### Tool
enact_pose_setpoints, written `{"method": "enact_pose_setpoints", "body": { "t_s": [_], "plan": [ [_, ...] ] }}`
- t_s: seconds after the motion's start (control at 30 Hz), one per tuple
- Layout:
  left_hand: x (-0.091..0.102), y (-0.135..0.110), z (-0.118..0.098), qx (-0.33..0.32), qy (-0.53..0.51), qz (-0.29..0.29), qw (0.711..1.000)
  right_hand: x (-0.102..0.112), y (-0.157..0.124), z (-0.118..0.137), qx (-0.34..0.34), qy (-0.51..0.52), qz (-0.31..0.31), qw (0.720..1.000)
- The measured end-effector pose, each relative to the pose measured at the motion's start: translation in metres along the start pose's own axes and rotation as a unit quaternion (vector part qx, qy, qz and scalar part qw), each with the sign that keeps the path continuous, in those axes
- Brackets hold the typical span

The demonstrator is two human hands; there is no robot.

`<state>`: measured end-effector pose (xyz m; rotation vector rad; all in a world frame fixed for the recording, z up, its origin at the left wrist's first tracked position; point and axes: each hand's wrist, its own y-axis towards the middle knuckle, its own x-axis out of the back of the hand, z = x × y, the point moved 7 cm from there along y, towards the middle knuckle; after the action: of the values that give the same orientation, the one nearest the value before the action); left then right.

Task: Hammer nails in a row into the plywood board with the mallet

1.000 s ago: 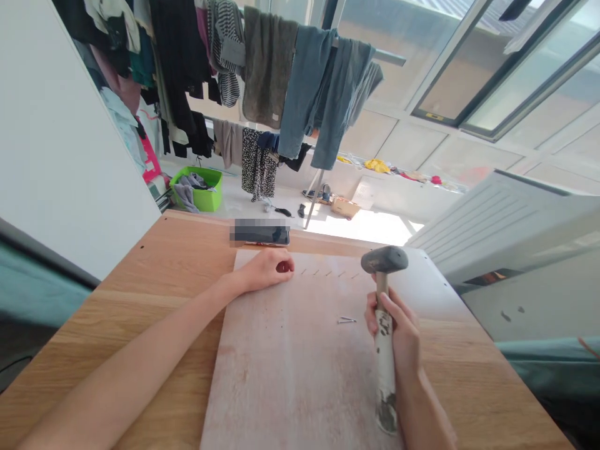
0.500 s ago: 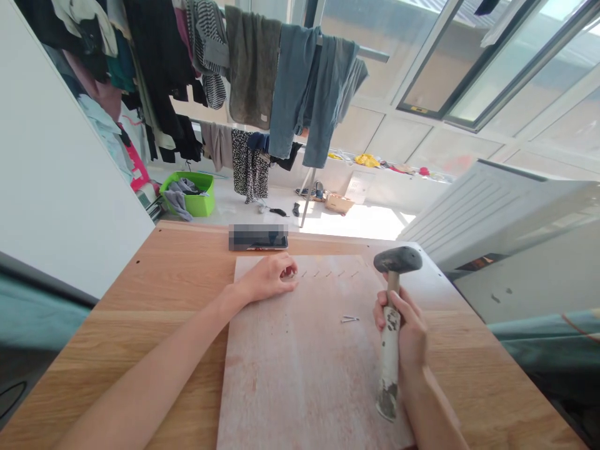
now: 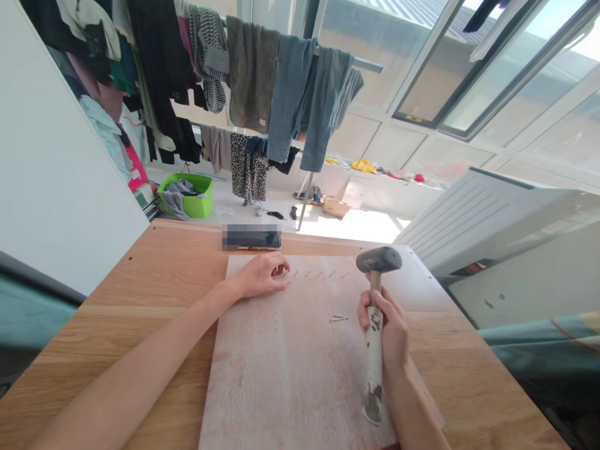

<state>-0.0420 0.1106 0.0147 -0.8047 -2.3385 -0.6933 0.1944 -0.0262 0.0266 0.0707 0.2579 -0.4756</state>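
Observation:
My left hand (image 3: 262,274) rests at the far left part of a pale wooden board (image 3: 281,369). Its thumb and fingers are curled together around what looks like a nail, mostly hidden by them. From there a row of several thin nails (image 3: 319,274) stands in the board, running to the right. My right hand (image 3: 391,325) grips a rubber mallet (image 3: 374,337) by its white, worn handle. The dark mallet head (image 3: 379,259) is raised above the board's right side. A few loose nails (image 3: 338,318) lie on the board between my hands.
The board lies on a wooden table (image 3: 131,337). A dark phone-like object (image 3: 253,237), partly blurred, is at the table's far edge. Beyond are hanging clothes (image 3: 290,100), a green basket (image 3: 199,203) and a white ribbed panel (image 3: 450,219) to the right.
The view has shifted slightly, so most things appear a little further left. My right hand and the mallet have moved slightly left over the board. My left hand stays in place on it.

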Motion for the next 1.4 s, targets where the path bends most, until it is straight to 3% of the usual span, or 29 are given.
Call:
{"method": "enact_pose_setpoints", "body": {
  "t_s": [1.4],
  "plan": [
    [-0.0012,0.0013,0.0017,-0.004,-0.017,0.002,1.000,-0.0003,0.0029,-0.0039,-0.005,0.033,0.016,0.999]
  ]
}}
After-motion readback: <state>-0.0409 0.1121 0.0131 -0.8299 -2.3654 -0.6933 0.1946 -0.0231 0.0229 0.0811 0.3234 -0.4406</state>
